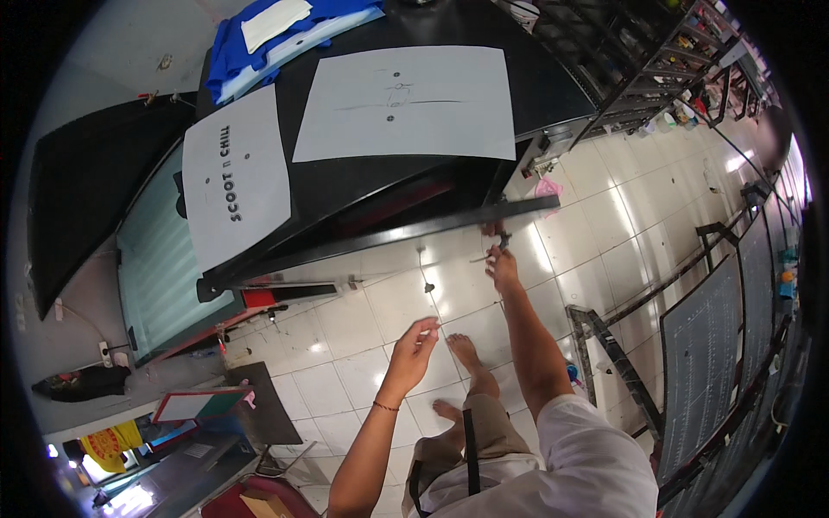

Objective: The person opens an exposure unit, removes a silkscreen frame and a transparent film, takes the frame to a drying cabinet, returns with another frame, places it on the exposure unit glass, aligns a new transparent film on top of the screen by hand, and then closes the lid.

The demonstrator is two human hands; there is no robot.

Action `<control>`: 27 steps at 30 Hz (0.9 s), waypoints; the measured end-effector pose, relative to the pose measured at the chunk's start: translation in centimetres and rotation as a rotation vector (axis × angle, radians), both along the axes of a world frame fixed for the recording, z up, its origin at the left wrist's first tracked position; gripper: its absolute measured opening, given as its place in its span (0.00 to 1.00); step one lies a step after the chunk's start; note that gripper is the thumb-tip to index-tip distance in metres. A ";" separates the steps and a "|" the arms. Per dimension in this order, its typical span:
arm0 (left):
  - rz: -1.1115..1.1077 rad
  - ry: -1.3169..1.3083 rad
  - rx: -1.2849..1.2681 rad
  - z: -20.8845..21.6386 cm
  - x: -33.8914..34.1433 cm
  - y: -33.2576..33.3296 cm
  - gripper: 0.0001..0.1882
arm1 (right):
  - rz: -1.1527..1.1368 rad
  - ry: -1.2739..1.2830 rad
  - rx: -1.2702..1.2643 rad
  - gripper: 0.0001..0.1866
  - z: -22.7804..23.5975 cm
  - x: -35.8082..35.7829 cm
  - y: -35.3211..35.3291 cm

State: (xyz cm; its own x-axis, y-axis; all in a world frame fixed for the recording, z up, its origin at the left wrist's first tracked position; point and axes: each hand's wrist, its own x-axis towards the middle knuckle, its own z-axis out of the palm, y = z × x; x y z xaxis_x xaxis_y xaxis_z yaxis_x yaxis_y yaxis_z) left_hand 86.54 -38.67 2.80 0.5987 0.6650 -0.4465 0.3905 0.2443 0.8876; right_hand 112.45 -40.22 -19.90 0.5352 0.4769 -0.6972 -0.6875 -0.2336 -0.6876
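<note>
My right hand (503, 269) reaches forward with its fingers closed on a small metal latch (504, 240) at the right end of a long black door (406, 231). The door stands swung out from the front of a large black cabinet (449, 24); the opening behind it is dark. Nearer to me, my left hand (413, 352) hangs in the air over the floor, fingers loosely bent and holding nothing. On the cabinet top lie a wide white sheet (458, 129) with thin lines and small marks, and a narrower white sheet (259, 181) with dark lettering.
Blue cloth (229, 52) is piled at the cabinet's far left. Left of it a black lid (95, 190) stands raised beside a glass panel (155, 259). Black metal racks (613, 95) stand at the far right, screen frames (708, 345) nearer. A red chair (229, 505) is at the lower left.
</note>
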 end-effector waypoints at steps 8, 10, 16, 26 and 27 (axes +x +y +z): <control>0.745 -0.166 0.085 6.9 2.0 -6.1 0.31 | 0.329 -0.160 -0.034 0.19 -0.7 -12.4 -20.4; 0.799 -0.189 0.102 8.9 0.3 -7.3 0.35 | 0.655 -0.953 -0.065 0.21 -0.9 -17.1 -26.7; 0.710 0.017 0.244 11.5 -8.6 -11.4 0.40 | 1.503 -0.170 0.020 0.14 -7.9 -13.6 -31.8; 0.470 0.883 0.152 14.3 -23.3 -12.4 0.34 | 0.760 -0.038 -0.157 0.20 -14.2 -9.9 5.8; 0.513 0.940 0.181 14.0 -24.8 -12.0 0.32 | 0.723 -0.114 0.003 0.23 -14.6 -8.9 8.7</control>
State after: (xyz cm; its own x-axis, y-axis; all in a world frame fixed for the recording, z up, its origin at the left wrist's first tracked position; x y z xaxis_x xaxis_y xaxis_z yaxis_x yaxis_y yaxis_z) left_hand 61.73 -50.67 16.83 -0.2993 0.8408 -0.4510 0.8217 0.4674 0.3260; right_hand 103.57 -31.54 -34.52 0.1548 0.7407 -0.6537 -0.2860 -0.5998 -0.7473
